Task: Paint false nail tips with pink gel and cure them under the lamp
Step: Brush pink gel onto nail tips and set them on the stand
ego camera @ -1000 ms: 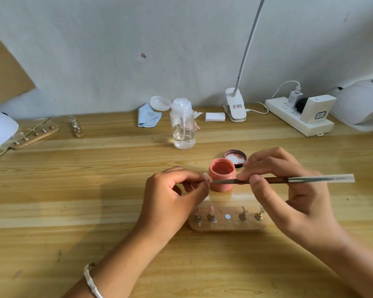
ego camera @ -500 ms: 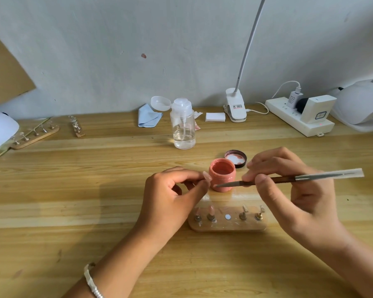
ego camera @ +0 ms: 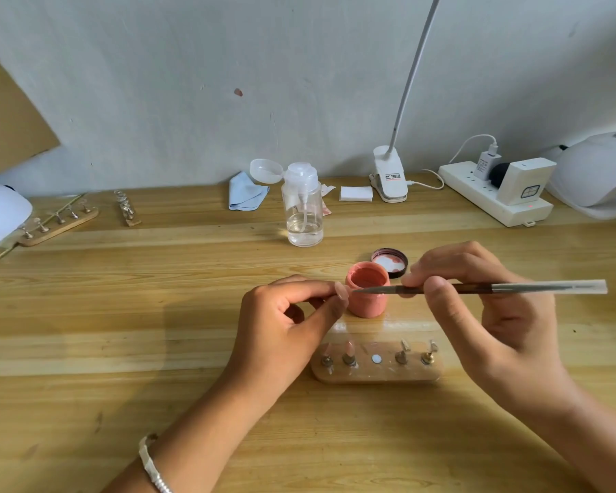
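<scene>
My left hand [ego camera: 285,325] pinches a small nail tip [ego camera: 341,290] between thumb and forefinger, just left of the open pink gel jar [ego camera: 367,297]. A thin brush [ego camera: 495,288] lies level in the fingers of my right hand [ego camera: 477,314], its point touching the nail tip. Below the jar a wooden holder [ego camera: 376,372] carries several small metal stands, two at the left with pinkish tips. At the far right stands the white curing lamp [ego camera: 598,172].
The jar's lid [ego camera: 390,262] lies behind the jar. A clear pump bottle [ego camera: 303,211], blue cloth [ego camera: 246,195], white pads [ego camera: 356,193], clip lamp [ego camera: 390,179] and power strip [ego camera: 495,197] line the back. More wooden tip holders [ego camera: 59,222] lie at the left.
The brush point dropped toward the jar's side, then rose back to the nail tip in my left hand. My left hand has stayed put.
</scene>
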### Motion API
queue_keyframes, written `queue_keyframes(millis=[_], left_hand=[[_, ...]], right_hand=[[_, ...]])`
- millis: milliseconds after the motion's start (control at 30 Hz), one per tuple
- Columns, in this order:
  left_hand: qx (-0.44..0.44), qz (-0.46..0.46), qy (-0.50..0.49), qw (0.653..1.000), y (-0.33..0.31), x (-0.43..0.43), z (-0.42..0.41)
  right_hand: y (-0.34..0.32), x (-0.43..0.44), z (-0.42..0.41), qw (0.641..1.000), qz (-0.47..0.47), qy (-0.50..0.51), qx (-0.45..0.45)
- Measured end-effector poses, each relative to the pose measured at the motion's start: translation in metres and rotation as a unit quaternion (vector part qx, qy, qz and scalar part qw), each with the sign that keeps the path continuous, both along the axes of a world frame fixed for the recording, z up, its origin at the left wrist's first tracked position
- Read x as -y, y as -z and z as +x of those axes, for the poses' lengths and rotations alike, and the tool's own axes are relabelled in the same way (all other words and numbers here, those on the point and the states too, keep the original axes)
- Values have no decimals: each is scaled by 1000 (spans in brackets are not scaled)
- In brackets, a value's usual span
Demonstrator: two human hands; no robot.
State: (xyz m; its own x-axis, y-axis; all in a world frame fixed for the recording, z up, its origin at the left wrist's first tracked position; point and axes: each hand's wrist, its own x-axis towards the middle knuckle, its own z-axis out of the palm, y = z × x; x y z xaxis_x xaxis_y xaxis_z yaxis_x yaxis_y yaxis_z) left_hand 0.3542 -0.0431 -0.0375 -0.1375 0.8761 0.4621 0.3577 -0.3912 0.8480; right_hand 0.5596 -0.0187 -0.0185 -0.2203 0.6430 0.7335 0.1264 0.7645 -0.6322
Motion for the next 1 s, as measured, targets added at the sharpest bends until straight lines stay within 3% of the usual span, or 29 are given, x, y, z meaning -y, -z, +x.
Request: queue_keyframes(millis=[567,1000], left_hand=[[7,8,9,1000,1,0,0],[39,-30,40,998,-4,6,3]], right_hand=[[0,1,-3,1000,-11,-16,11],[-1,-6,3,996,-36,25,-74]])
